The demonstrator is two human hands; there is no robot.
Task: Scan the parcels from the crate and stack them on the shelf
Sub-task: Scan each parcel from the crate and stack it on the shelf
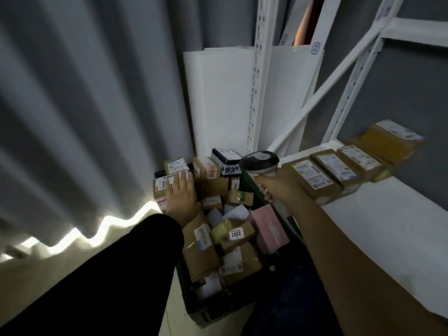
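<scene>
Left grip (pixel 180 194) flat, fingers straight, resting on a small taped cardboard parcel (pixel 161 187) at far-left of the dark crate (pixel 218 309); nothing clasped. Right grip (pixel 274 187) wrapped round the barcode scanner (pixel 260 161). Parcel looks light, stiff, tape likely slick: pinch across its short sides. Neighbours crowd it. Shelf (pixel 388 226) at right carries a row of parcels (pixel 332 166).

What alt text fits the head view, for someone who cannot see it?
The person's left hand lies flat on a labelled cardboard parcel at the far end of a dark crate heaped with parcels, while the right hand grips a barcode scanner above the crate. A row of labelled parcels sits on the white shelf to the right.
</scene>
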